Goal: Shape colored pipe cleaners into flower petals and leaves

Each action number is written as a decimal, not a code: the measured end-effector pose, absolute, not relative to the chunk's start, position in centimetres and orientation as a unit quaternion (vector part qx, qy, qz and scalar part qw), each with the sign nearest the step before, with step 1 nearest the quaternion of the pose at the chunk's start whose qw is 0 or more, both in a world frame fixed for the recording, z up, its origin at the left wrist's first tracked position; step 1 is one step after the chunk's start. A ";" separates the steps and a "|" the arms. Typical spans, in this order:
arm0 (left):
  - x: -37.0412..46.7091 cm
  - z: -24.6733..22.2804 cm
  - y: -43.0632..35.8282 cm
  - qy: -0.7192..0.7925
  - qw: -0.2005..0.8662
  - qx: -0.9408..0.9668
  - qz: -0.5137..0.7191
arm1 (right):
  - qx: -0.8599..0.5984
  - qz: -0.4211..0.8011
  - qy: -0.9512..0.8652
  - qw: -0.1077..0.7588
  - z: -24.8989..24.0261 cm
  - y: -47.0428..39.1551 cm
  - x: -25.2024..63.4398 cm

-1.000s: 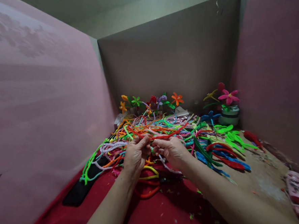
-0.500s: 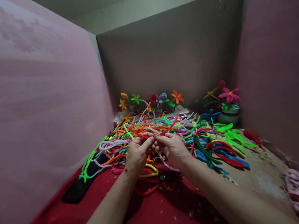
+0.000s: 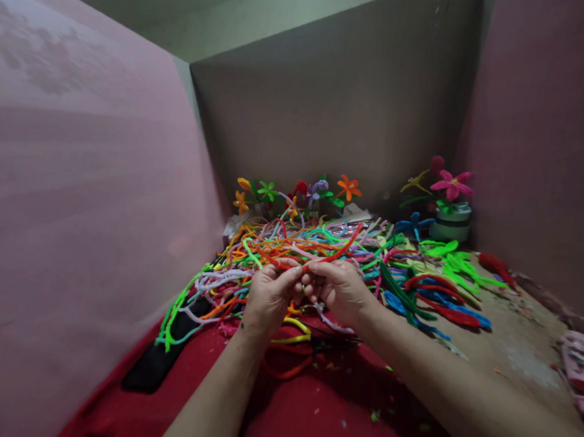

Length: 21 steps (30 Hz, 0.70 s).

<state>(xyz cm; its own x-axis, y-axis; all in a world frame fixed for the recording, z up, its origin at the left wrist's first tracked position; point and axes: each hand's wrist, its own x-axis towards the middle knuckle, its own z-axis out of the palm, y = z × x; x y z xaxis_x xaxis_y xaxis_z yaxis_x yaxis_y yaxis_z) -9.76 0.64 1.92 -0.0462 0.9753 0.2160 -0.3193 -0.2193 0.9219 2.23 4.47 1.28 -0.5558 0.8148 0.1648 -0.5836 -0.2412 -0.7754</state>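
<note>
Between thumb and fingers, my left hand (image 3: 270,295) pinches a red pipe cleaner (image 3: 343,249). My right hand (image 3: 341,291) pinches the same red stem close beside it, and the two hands nearly touch. One end of the stem curves up and to the right past my right hand. Just beyond and beneath the hands spreads a heap of coloured pipe cleaners (image 3: 229,280). Below my wrists, a pair of scissors with red and yellow handles (image 3: 287,375) lies on the red cloth (image 3: 309,417); its blades are partly in shadow.
Pipe-cleaner flowers (image 3: 349,187) stand along the back, and a pale green pot (image 3: 450,221) holds a pink one. Red and blue looped petals (image 3: 449,312) lie right of the heap. A black flat object (image 3: 147,368) is at left, pink sandals (image 3: 579,368) at far right. Walls rise on both sides.
The free end of the red pipe cleaner has swung right and lower. Both hands keep their pinch, and my right hand has shifted slightly right. The view has moved a little.
</note>
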 end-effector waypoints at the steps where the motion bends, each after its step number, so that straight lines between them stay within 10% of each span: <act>1: -9.7 1.9 0.7 0.346 0.530 0.459 0.624 | -0.133 0.786 -0.413 0.441 1.3 4.5 2.3; 9: -10.5 2.7 0.6 0.446 0.502 0.465 0.577 | -0.151 0.776 -0.395 0.468 1.5 5.0 2.5; 21: -11.9 -1.3 -4.7 0.543 -0.022 0.839 -0.007 | -0.153 0.718 -0.442 0.516 2.6 5.7 3.3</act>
<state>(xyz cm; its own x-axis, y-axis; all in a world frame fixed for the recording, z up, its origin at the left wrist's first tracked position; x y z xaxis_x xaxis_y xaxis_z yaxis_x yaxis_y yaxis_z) -11.92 -4.67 -1.28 0.4096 0.9122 0.0118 0.9115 -0.4088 -0.0453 3.31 5.73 2.57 -0.4218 0.8755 0.2357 -0.6055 -0.0784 -0.7920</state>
